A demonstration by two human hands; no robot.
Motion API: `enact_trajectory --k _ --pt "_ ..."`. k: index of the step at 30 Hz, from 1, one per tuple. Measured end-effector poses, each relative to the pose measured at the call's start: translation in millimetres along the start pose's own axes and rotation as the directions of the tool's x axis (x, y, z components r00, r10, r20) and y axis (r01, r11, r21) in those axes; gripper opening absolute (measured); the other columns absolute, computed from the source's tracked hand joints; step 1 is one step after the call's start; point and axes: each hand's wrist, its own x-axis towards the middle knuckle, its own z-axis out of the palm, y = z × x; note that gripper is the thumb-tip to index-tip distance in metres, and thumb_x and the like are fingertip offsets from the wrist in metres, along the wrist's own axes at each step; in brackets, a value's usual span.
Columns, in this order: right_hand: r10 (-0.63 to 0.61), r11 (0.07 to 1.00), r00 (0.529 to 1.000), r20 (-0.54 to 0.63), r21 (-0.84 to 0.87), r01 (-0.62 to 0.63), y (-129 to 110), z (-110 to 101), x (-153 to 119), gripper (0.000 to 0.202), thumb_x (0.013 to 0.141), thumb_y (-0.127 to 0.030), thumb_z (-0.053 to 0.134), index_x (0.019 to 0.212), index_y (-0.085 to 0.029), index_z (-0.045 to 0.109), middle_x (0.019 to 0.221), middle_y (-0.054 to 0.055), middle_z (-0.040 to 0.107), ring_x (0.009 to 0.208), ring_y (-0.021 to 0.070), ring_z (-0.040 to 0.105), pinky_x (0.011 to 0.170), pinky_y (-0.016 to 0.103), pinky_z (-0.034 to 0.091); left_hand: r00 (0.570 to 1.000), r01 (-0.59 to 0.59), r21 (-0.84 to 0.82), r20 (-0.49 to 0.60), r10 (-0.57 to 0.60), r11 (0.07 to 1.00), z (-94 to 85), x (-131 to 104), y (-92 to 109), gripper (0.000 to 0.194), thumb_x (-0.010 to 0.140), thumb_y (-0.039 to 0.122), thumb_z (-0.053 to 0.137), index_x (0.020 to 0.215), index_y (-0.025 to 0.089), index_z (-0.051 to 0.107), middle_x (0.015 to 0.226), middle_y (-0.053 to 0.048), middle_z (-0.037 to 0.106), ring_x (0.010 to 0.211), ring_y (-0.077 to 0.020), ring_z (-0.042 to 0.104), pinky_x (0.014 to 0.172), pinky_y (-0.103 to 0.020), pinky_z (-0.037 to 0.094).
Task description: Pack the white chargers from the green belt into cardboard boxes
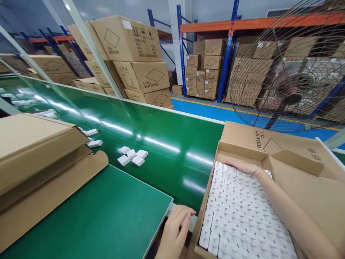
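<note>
An opened cardboard carton (203, 216) at the right is packed with tight rows of white plug adapters (242, 208). My right hand (239, 166) lies along the far end of the rows, fingers stretched out and touching the adapters' tops near the carton's far wall. Bracelets circle that wrist. My left hand (176, 228) hovers by the carton's left side, beside the corner of the green table. Its fingers are loosely bent with the thumb apart, and nothing shows in them. Several loose white adapters (138, 160) rest on the green conveyor belt (167, 165).
Another opened carton (40, 144) stands on the green table (113, 212) at the left. A large wire-caged fan (292, 97) stands behind the right carton. Stacked cartons (145, 77) and blue-and-orange racks (229, 54) stand beyond the belt.
</note>
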Motion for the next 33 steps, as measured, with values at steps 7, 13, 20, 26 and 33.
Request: enact_trajectory --k 7,13,20,26,33 --pt "0.124 0.991 0.964 -0.237 0.073 -0.110 -4.4 -15.1 -4.5 0.076 0.087 -0.064 0.003 0.130 -0.019 0.047 0.126 0.012 0.055 0.118 0.0212 0.050 0.099 0.036 0.041 0.990 0.134 -0.025 0.050 -0.133 0.991 -3.1 3.2 -3.2 0.035 0.090 0.039 0.036 0.082 0.020 0.064 0.074 -0.004 0.065 0.073 -0.0162 0.061 0.067 -0.025 0.050" --pt "0.243 0.964 0.903 -0.355 -0.013 -0.264 -5.0 -22.7 -22.2 0.072 0.086 -0.067 0.018 0.123 -0.015 0.053 0.108 0.017 0.064 0.096 0.0258 0.062 0.078 0.038 0.053 0.982 0.154 0.005 0.108 -0.154 0.988 0.4 2.1 -8.0 0.036 0.090 0.037 0.033 0.080 0.020 0.063 0.070 -0.003 0.064 0.070 -0.0150 0.061 0.066 -0.025 0.049" --pt "0.147 0.920 0.899 -0.411 -0.277 -0.277 2.3 -10.6 -24.7 0.064 0.086 -0.061 0.022 0.110 -0.017 0.061 0.090 0.010 0.068 0.080 0.0243 0.063 0.077 0.038 0.050 0.985 0.120 0.021 0.126 -0.122 0.993 0.6 0.8 -1.3 0.031 0.089 0.030 0.036 0.078 0.020 0.063 0.068 -0.001 0.064 0.069 -0.0141 0.061 0.065 -0.022 0.049" --pt "0.002 0.829 0.879 -0.476 -0.491 -0.267 16.6 -11.5 -18.4 0.053 0.084 -0.051 0.026 0.106 -0.022 0.065 0.080 0.010 0.068 0.080 0.0328 0.061 0.078 0.048 0.044 0.992 0.051 0.048 0.116 -0.056 0.998 -33.7 26.1 23.1 0.025 0.087 0.027 0.038 0.095 0.022 0.061 0.088 -0.003 0.066 0.080 -0.0135 0.062 0.074 -0.022 0.049" --pt "-0.246 0.506 0.867 -0.434 -0.820 -0.268 39.9 -5.8 -15.3 0.057 0.073 -0.026 0.034 0.126 -0.017 0.053 0.108 0.018 0.063 0.078 0.0347 0.062 0.062 0.046 0.047 0.846 0.500 0.670 -0.243 -0.475 0.549 -104.2 117.1 -38.2 0.040 0.083 0.022 0.036 0.122 0.016 0.042 0.113 -0.014 0.056 0.103 -0.0260 0.055 0.081 -0.037 0.044"
